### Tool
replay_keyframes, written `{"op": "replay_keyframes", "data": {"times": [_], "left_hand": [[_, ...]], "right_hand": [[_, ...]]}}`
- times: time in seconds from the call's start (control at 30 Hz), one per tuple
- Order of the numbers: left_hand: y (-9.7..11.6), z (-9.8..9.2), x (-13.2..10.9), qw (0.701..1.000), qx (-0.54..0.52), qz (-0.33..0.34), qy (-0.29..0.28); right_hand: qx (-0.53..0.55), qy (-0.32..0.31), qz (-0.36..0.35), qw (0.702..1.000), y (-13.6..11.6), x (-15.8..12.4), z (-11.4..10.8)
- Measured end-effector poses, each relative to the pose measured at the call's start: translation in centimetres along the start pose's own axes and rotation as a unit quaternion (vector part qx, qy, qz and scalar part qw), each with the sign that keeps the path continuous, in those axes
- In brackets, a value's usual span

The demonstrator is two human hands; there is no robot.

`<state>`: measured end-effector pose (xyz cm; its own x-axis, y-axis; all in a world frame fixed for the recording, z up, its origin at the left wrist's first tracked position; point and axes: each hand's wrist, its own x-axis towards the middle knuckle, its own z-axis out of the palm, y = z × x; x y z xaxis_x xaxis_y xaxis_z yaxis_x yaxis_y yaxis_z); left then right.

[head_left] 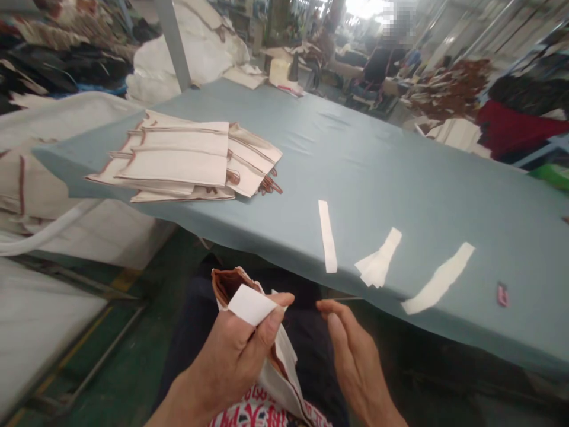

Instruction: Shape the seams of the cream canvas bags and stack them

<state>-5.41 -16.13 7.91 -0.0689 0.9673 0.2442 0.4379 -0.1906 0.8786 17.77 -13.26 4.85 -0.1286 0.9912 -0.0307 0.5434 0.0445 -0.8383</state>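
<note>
A cream fabric bag (282, 379) with a brown lining and red print on its lower part lies over the person's lap, its opening toward the table. My left hand (235, 350) is closed on the bag near its opening, with a white paper strip (251, 304) under the thumb. To the right of the bag, my right hand (355, 350) is apart from it, fingers stretched out and holding nothing. Three groups of white strips lie near the table edge: a single strip (328, 237), a fanned bunch (379, 261) and a longer one (440, 279).
On the blue-green table (355, 178), a stack of cream bags (178, 154) with brown trim lies at the left. A small pink object (502, 295) sits at the right. Past the table are fabric piles and a blurred person (377, 62). A metal-framed cart stands left.
</note>
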Motion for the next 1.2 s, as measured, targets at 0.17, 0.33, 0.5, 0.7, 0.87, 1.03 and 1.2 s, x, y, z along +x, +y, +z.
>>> {"op": "replay_keyframes", "data": {"times": [0.17,0.33,0.5,0.7,0.87,1.03,1.2], "left_hand": [[0.0,-0.2,0.0,0.996,0.037,0.077,-0.017],[-0.5,-0.9,-0.5,0.995,0.068,0.077,-0.003],[0.5,-1.7,0.1,0.990,0.083,0.081,-0.079],[0.9,-1.3,0.3,0.987,0.113,0.104,-0.055],[0.8,-0.9,0.3,0.984,0.141,0.096,-0.055],[0.4,-0.2,0.7,0.986,0.110,0.095,-0.080],[0.1,0.3,0.6,0.988,0.099,0.072,-0.091]], "right_hand": [[0.072,-0.090,-0.167,0.979,-5.9,3.0,0.4],[0.085,-0.107,-0.219,0.966,-8.7,5.0,1.8],[0.116,-0.195,-0.264,0.937,-9.6,5.5,2.5],[0.167,-0.172,-0.242,0.940,-10.0,5.2,2.9],[0.215,-0.174,-0.220,0.936,-9.5,5.0,2.7],[0.250,-0.172,-0.185,0.935,-9.3,4.7,2.8],[0.251,-0.178,-0.172,0.936,-9.3,4.7,2.7]]}}
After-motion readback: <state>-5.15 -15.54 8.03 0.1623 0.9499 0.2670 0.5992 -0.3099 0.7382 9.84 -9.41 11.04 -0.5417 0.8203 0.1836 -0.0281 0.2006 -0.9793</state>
